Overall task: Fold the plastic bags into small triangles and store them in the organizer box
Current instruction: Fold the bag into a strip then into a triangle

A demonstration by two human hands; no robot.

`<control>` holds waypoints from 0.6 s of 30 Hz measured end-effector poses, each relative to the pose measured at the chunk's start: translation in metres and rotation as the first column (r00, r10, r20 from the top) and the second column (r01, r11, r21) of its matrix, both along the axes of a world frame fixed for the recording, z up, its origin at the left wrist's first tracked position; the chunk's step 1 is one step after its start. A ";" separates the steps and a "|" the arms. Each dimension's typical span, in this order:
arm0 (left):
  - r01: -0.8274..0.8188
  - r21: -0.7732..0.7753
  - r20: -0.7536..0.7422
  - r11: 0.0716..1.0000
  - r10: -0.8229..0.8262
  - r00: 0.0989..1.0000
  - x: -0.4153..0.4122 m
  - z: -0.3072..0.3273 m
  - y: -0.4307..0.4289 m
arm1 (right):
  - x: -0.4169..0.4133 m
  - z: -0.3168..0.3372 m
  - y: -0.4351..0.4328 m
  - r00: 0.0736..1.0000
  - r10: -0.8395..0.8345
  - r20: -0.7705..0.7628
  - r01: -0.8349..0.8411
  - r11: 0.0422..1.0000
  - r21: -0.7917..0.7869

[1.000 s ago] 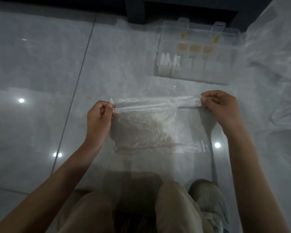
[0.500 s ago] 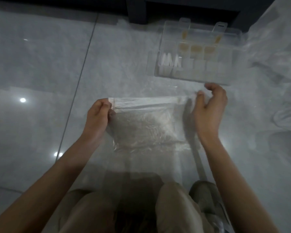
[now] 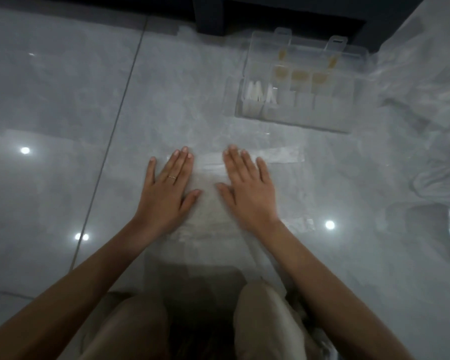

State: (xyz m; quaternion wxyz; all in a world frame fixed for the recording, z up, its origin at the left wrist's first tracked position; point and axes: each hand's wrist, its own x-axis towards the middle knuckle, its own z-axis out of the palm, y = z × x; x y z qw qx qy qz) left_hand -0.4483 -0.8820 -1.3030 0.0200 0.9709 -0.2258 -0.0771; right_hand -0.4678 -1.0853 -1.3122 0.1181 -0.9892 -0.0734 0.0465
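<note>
Pressing both palms down, I had the clear, crinkled plastic bag [image 3: 209, 207] pinned flat on the glossy grey tiled floor [image 3: 63, 100] just ahead of my knees in beige trousers [image 3: 265, 310]. My left grip [image 3: 166, 193], with a thin ring [image 3: 172, 177] on one finger, was wide, fingers straight and spread over the bag's left edge; my right grip [image 3: 247, 193] was just as wide and lay flat near the middle, holding nothing, only bearing on the film. The bag lay directly under both, its long axis running left to right, with the whitish sealing strip [image 3: 283, 155] along the far edge and a stretch of bag reaching out uncovered past my right grip. I judged that the first lengthwise fold would turn on that axis: the near edge had to go away from me toward the strip, or the strip toward me. The clear plastic organizer box [image 3: 294, 123] sat open on the floor beyond the bag and to the right, well apart from it, so my right grip was the nearer one; white folded triangles [image 3: 257, 92] stood in its left compartment. A loose heap of more clear bags [image 3: 426, 87] lay at the far right, and dark furniture [image 3: 270, 11] edged the floor beyond.
</note>
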 end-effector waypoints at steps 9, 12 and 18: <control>0.073 -0.044 0.123 0.996 -0.067 0.990 -0.015 0.019 -0.018 | -0.022 0.030 -0.064 0.988 -0.150 -0.027 0.151 0.988 0.037; 0.206 -0.088 0.101 0.975 -0.197 0.975 -0.040 0.013 -0.036 | -0.033 0.025 -0.048 0.969 0.248 0.026 -0.247 0.969 -0.012; 0.268 -0.055 0.029 0.962 -0.266 0.963 -0.050 -0.001 -0.015 | -0.042 0.010 -0.082 0.982 0.188 0.028 -0.186 0.980 -0.075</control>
